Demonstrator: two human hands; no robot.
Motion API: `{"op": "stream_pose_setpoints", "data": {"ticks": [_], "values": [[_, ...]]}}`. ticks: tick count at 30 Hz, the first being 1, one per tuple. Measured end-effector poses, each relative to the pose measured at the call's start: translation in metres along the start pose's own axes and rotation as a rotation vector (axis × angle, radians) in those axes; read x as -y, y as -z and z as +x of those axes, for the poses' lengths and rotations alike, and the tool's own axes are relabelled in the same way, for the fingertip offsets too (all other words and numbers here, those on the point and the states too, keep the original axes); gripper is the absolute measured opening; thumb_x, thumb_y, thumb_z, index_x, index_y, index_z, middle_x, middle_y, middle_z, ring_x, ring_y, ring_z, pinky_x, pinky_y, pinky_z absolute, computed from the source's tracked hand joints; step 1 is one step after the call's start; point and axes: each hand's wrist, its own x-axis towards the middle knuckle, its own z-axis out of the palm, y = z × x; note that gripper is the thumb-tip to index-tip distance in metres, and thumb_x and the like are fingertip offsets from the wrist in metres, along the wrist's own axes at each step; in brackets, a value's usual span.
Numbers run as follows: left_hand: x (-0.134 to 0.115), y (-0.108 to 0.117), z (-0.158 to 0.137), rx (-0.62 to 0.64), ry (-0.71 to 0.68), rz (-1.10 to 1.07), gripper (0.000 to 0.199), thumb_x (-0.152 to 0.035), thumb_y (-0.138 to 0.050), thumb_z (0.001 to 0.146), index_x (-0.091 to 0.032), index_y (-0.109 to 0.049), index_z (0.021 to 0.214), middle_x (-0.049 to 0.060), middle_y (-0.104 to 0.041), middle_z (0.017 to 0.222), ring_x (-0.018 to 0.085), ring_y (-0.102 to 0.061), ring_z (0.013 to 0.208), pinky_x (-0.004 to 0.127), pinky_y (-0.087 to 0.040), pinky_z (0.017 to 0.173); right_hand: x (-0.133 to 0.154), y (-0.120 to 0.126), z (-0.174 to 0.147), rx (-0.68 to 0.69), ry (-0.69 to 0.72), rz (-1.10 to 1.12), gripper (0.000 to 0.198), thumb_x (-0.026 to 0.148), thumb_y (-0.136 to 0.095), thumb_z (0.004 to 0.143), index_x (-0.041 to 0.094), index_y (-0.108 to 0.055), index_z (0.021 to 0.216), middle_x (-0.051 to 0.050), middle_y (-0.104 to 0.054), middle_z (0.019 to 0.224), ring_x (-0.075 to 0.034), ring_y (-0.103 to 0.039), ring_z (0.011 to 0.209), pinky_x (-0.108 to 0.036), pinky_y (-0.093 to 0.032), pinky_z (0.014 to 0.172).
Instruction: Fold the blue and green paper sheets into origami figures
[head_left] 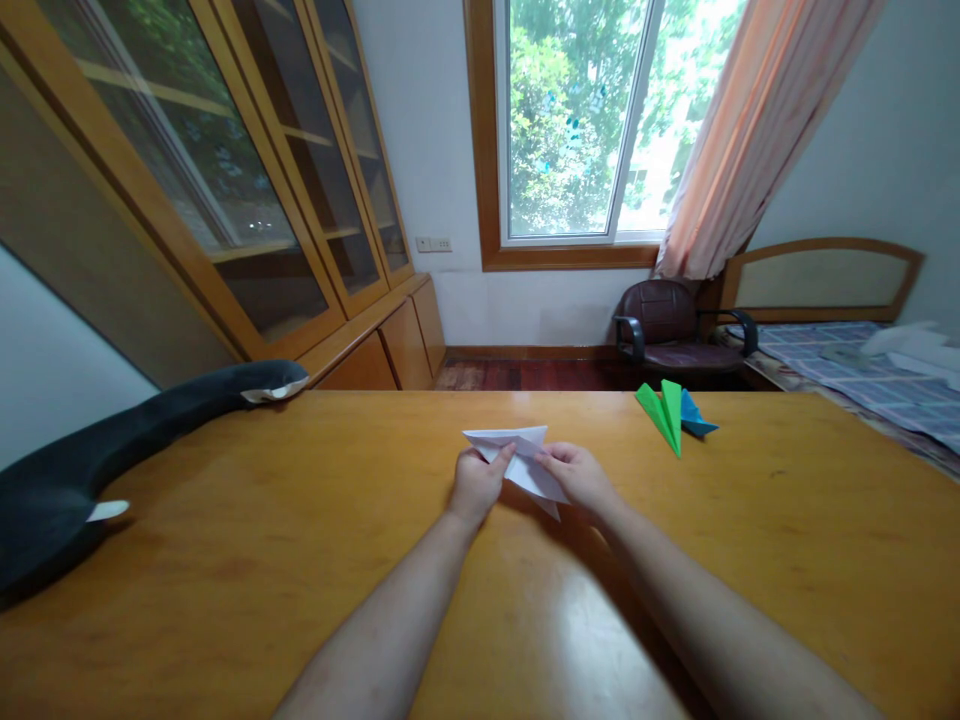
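A folded sheet of white paper [534, 474] with pointed corners is held just above the wooden table, in the middle of the view. My left hand [478, 484] pinches its left side, thumb on top and fingers underneath. On the right side, my right hand [579, 474] grips the paper between thumb and fingers. One narrow tip of the paper points down toward me. The fingers beneath the sheet are partly hidden.
On the table [300, 560], a green paper plane [666, 415] and a blue folded paper [696, 414] lie at the far right. A dark elephant-like trunk with a white tusk [109, 511] rests at the left. Beyond stand an office chair [660, 325], a bed [840, 360] and a glass-door cabinet [330, 150].
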Motion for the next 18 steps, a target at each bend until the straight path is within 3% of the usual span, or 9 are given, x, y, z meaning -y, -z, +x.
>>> {"op": "stream_pose_setpoints", "data": {"ticks": [6,9,14,18], "values": [[0.004,0.002,0.005,-0.042,0.002,-0.047,0.033,-0.034,-0.078,0.060,-0.011,-0.072,0.082,0.007,-0.074,0.081,0.020,-0.067,0.071,0.028,-0.052,0.067,0.002,-0.005,-0.004,0.034,-0.040,0.101,0.040,0.023,-0.067,0.060,0.015,-0.070,0.099,-0.003,-0.071,0.078,-0.015,-0.061,0.064,-0.024,-0.047,0.058],[0.008,0.003,0.008,0.002,0.005,-0.101,0.035,-0.030,-0.080,0.057,-0.010,-0.071,0.084,0.007,-0.073,0.083,0.020,-0.067,0.075,0.030,-0.052,0.072,-0.003,-0.004,-0.001,0.003,-0.037,0.069,0.044,0.018,-0.063,0.059,0.015,-0.070,0.102,-0.002,-0.070,0.075,-0.013,-0.059,0.061,-0.022,-0.046,0.055],[0.001,0.009,0.012,0.079,0.058,-0.229,0.064,-0.025,-0.084,0.051,-0.014,-0.063,0.111,0.004,-0.071,0.088,0.016,-0.065,0.079,0.028,-0.050,0.077,-0.019,0.005,0.010,-0.074,0.014,-0.039,0.042,0.014,-0.057,0.062,0.014,-0.070,0.102,-0.003,-0.070,0.075,-0.014,-0.060,0.062,-0.022,-0.046,0.055],[-0.004,0.024,0.022,0.111,0.080,-0.222,0.083,-0.022,-0.084,0.050,-0.018,-0.051,0.126,0.006,-0.068,0.098,0.013,-0.064,0.083,0.027,-0.049,0.080,-0.029,0.017,0.016,-0.123,0.129,-0.187,0.039,0.012,-0.054,0.063,0.016,-0.071,0.098,-0.006,-0.071,0.094,-0.017,-0.064,0.083,-0.027,-0.051,0.075]]}}
